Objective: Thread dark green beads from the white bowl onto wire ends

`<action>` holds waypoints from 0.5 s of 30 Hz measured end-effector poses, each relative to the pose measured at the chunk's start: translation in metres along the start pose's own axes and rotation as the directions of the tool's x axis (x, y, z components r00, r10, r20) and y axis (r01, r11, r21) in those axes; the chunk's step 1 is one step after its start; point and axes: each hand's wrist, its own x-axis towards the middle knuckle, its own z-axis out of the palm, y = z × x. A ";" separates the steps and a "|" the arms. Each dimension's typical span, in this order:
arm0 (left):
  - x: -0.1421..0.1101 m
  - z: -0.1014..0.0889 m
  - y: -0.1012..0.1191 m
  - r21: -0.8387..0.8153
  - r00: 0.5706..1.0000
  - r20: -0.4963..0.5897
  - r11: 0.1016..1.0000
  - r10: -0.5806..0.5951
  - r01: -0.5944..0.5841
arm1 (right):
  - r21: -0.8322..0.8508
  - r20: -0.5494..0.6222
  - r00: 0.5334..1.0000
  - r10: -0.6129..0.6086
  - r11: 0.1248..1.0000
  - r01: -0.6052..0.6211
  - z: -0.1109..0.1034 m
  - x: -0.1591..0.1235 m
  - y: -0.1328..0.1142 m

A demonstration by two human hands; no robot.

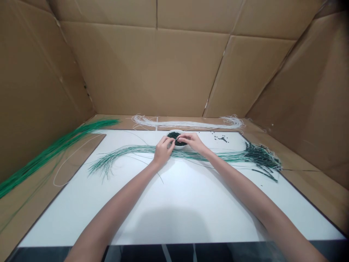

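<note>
My left hand (163, 150) and my right hand (192, 141) meet over a white bowl (180, 147) filled with small dark beads (172, 135). The left fingers are pinched together on a thin pale strand, whose tip shows in the small gap between the hands. My right thumb and fingers are also pinched by that tip; what they hold is too small to make out. Below both hands, a bundle of green and white strands (131, 149) stretches across the white tabletop (174, 193). Its right ends carry dark beaded lengths (257, 154).
Loose dark beads (223, 139) lie scattered right of the bowl. Behind it is a bundle of white strands (188, 124). A thick bundle of green strands (57, 151) lies along the left side. Cardboard walls (144, 69) enclose the back and both sides.
</note>
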 end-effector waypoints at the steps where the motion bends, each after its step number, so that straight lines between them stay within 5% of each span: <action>1: 0.000 0.000 0.000 0.000 1.000 0.002 1.000 -0.002 0.002 | 0.014 -0.001 1.000 0.008 1.000 -0.008 0.000 0.000 -0.001; 15: 0.000 0.000 0.001 -0.012 0.999 -0.032 1.000 0.018 -0.018 | 0.082 -0.070 0.995 0.070 0.995 -0.064 0.002 -0.002 -0.007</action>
